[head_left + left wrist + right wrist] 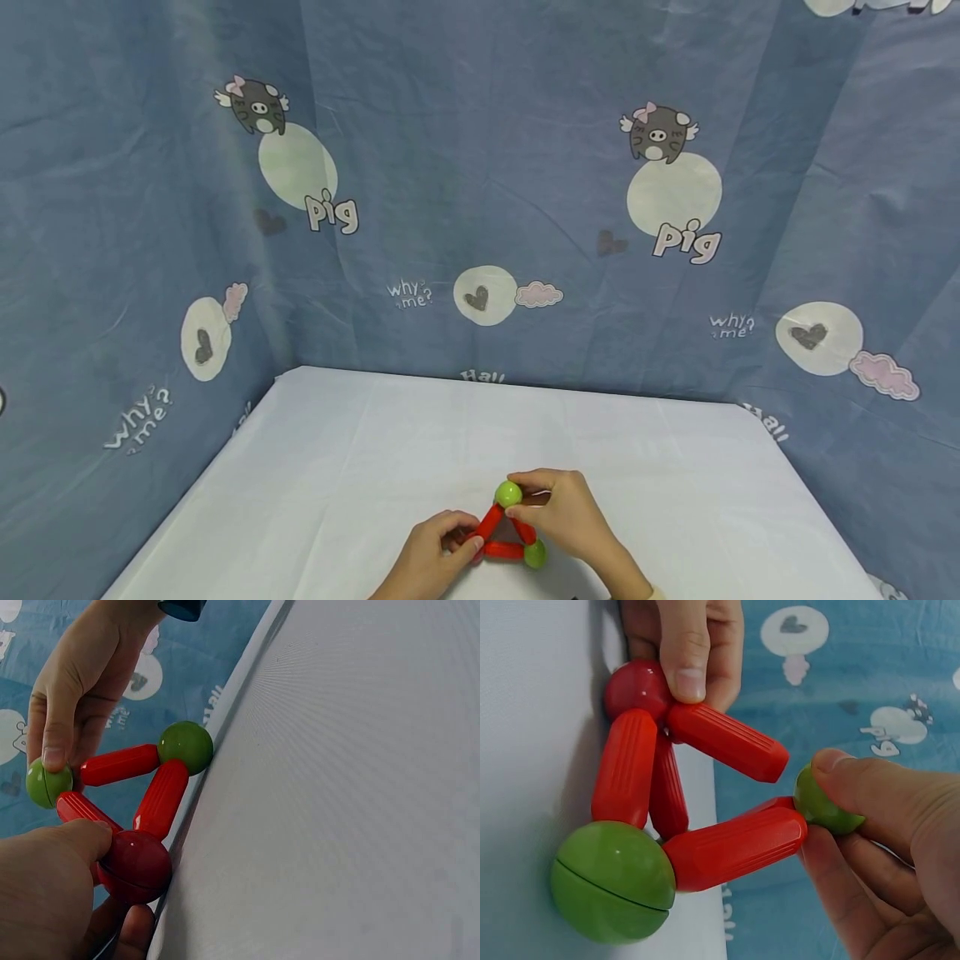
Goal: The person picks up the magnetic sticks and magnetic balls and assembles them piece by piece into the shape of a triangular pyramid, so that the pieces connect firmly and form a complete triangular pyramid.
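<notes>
Red ridged rods and balls form a triangular frame of magnetic building pieces just above the white table. My left hand [437, 552] holds it at the red ball [136, 866], with the thumb over that ball and a rod [727, 741] beside it. A green ball [508, 493] at the top is pinched between thumb and fingers of my right hand [576, 515]. In the right wrist view, one rod [735, 847] runs from the larger green ball [613, 882] to the pinched ball. The rod by my left thumb ends a little short of that ball. Another rod [667, 784] is partly hidden behind.
A white cloth-covered table [360, 450] lies under both hands. Blue cloth [450, 167] printed with pigs and hearts hangs behind it and at both sides.
</notes>
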`<control>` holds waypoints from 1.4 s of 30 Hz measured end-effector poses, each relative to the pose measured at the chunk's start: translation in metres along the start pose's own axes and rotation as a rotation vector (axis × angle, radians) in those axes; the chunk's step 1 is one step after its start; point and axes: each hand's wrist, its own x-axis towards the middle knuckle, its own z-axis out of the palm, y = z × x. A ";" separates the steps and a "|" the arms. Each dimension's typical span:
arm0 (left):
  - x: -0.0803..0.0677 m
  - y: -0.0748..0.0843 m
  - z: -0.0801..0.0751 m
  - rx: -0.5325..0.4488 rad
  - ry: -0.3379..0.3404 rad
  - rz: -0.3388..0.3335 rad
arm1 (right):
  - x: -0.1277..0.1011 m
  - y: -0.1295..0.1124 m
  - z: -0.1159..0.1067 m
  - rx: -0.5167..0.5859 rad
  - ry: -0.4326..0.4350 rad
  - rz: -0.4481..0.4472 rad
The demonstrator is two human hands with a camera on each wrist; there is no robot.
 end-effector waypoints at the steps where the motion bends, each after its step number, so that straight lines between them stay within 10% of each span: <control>1: 0.000 0.000 0.000 0.001 -0.001 0.003 | 0.000 0.000 0.000 -0.004 0.000 -0.005; 42: 0.002 -0.003 0.000 0.026 0.003 0.026 | -0.001 -0.002 0.006 -0.070 -0.012 -0.086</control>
